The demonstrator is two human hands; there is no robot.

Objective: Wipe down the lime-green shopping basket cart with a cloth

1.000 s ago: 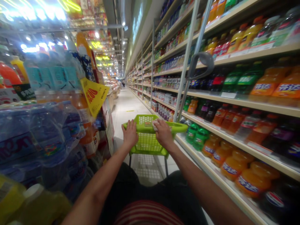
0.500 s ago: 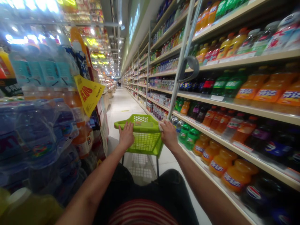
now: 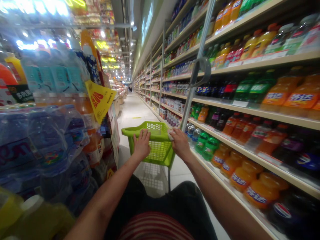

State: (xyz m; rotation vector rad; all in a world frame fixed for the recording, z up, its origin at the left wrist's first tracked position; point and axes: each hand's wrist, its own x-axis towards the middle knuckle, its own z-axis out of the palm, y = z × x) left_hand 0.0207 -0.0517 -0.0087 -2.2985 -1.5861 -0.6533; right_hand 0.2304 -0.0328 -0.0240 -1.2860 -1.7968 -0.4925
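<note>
A lime-green plastic shopping cart (image 3: pixel 160 153) stands in front of me, with a perforated basket and a handle bar across its near side. My left hand (image 3: pixel 142 145) is closed over the handle near its middle, fingers draped across the top. Around the handle's right end my right hand (image 3: pixel 179 141) is closed too. Something small and whitish, perhaps a tissue, shows by the right fingers; I cannot make out what it is. The basket's inside is partly hidden by the handle and hands.
Along the right run shelves (image 3: pixel 252 103) of drink bottles, with a metal post (image 3: pixel 200 50) holding a grey ring. Wrapped bottle packs (image 3: pixel 47 143) are stacked close on the left, below a yellow price sign (image 3: pixel 98 100). A tiled aisle (image 3: pixel 136 106) stretches ahead, with distant people.
My left hand has slid right along the handle toward its middle. The right hand keeps its place on the handle. Shelves and stacked packs appear shifted slightly right in view.
</note>
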